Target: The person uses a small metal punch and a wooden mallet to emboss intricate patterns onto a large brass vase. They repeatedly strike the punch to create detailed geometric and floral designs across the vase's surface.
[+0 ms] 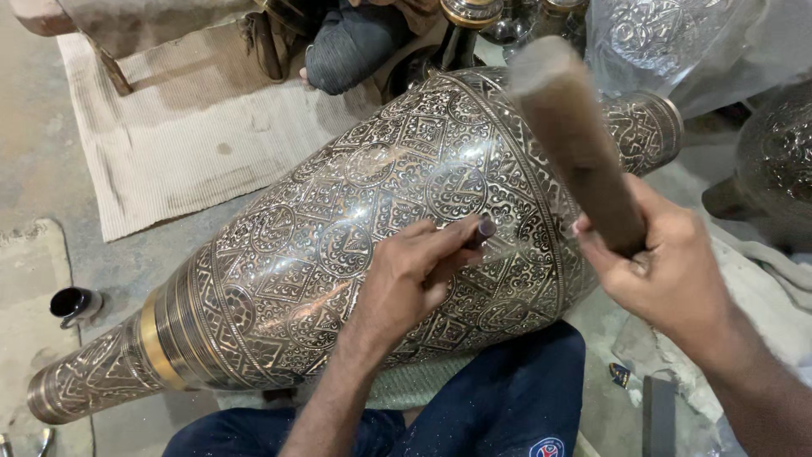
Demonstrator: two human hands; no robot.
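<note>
Cup: at the left edge we see a small dark cup (72, 303) on the floor, well apart from the work.
Vase: a large engraved metal vase (355, 237) lies on its side across the middle of the frame, resting over our lap, neck toward the lower left.
Left hand: our left hand (406, 283), at centre, is closed around a thin punch (475, 234), its tip seemingly touching the vase, though blur hides the contact.
Right hand: our right hand (668, 271), at right, grips a wooden mallet (575, 135) raised above the vase.
</note>
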